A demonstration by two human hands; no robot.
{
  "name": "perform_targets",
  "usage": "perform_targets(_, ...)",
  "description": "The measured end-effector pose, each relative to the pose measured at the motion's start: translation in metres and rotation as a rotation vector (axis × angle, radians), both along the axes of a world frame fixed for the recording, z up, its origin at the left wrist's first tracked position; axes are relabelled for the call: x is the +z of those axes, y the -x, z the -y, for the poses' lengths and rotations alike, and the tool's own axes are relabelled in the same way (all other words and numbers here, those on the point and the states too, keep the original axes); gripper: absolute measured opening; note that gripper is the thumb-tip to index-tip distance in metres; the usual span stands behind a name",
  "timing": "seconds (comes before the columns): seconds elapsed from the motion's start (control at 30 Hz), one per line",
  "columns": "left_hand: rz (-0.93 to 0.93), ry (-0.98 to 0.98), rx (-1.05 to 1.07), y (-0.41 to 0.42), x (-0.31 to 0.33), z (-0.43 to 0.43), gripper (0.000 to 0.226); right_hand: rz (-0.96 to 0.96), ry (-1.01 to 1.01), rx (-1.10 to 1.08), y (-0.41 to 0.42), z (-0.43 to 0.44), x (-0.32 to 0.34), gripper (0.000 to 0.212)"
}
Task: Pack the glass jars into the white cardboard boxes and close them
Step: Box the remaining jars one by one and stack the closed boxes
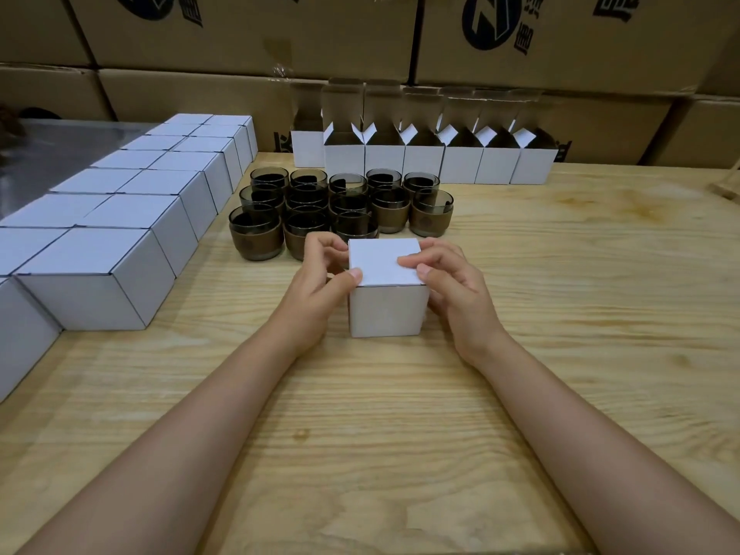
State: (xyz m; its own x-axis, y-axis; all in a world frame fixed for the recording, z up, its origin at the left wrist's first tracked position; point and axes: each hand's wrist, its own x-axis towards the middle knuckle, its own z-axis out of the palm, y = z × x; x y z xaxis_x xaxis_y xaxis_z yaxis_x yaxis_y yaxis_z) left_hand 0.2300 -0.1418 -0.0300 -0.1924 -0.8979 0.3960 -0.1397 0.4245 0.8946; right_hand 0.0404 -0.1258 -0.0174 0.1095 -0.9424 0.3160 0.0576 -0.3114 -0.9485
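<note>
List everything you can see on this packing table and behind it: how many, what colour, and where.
held white box: one, white, lid down, table centre, between both hands
closed white boxes: about fifteen, white, two rows along the table's left side
open white boxes: seven, white, lids up, in a row at the table's back edge
glass jars: about thirteen, smoky dark glass with brown sleeves, clustered just behind the held box
table: one, light wood
brown cartons: several, brown with dark print, stacked behind the table
left hand: grips the box's top left edge
right hand: grips its top right edge, fingers on the lid
</note>
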Motion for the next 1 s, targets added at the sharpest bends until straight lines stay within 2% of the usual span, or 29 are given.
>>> perform_targets(0.1, -0.02, 0.005, 0.015, 0.005, 0.004, -0.006, 0.043, -0.009, 0.022, 0.062, 0.003, 0.002, -0.004, 0.016)
perform_targets(0.17, 0.014, 0.115, 0.1, 0.005, 0.007, -0.014, 0.044, -0.004, 0.021, 0.091, 0.005, 0.002, -0.003, 0.016)
perform_targets(0.23, 0.149, 0.362, 0.232, 0.007, 0.012, -0.023, 0.04, 0.005, 0.016, 0.089, 0.007, 0.002, -0.003, 0.021)
perform_targets(0.3, 0.296, 0.607, 0.321, 0.014, 0.017, -0.032, 0.037, 0.029, 0.009, 0.098, 0.007, 0.003, -0.004, 0.034)
perform_targets(0.4, 0.55, 0.736, 0.4, 0.029, 0.021, -0.044, 0.044, 0.049, -0.004, 0.082, 0.005, 0.003, -0.003, 0.043)
perform_targets(0.5, 0.813, 0.765, 0.499, 0.037, 0.023, -0.051, 0.046, 0.142, -0.033, -0.135, 0.006, 0.004, 0.0, 0.027)
perform_targets(0.57, 0.888, 0.781, 0.542, 0.033, 0.025, -0.057, 0.041, 0.174, -0.053, -0.267, 0.007, 0.007, 0.0, 0.026)
perform_targets(0.63, 0.917, 0.779, 0.571, 0.023, 0.025, -0.064, 0.037, 0.15, -0.05, -0.292, 0.006, 0.007, 0.001, 0.024)
perform_targets(0.77, 0.892, 0.644, 0.567, 0.008, 0.024, -0.078, 0.041, 0.014, -0.065, -0.178, -0.001, 0.006, -0.002, 0.026)
perform_targets(0.83, 0.822, 0.503, 0.532, 0.01, 0.022, -0.081, 0.051, -0.112, -0.054, -0.026, -0.002, 0.005, -0.005, 0.03)
perform_targets(0.9, 0.763, 0.41, 0.545, 0.017, 0.019, -0.084, 0.063, -0.157, -0.014, 0.085, -0.004, 0.003, -0.006, 0.024)
perform_targets(1.0, 0.843, 0.396, 0.681, 0.02, 0.017, -0.087, 0.068, -0.213, 0.032, 0.179, -0.003, 0.0, -0.006, 0.026)
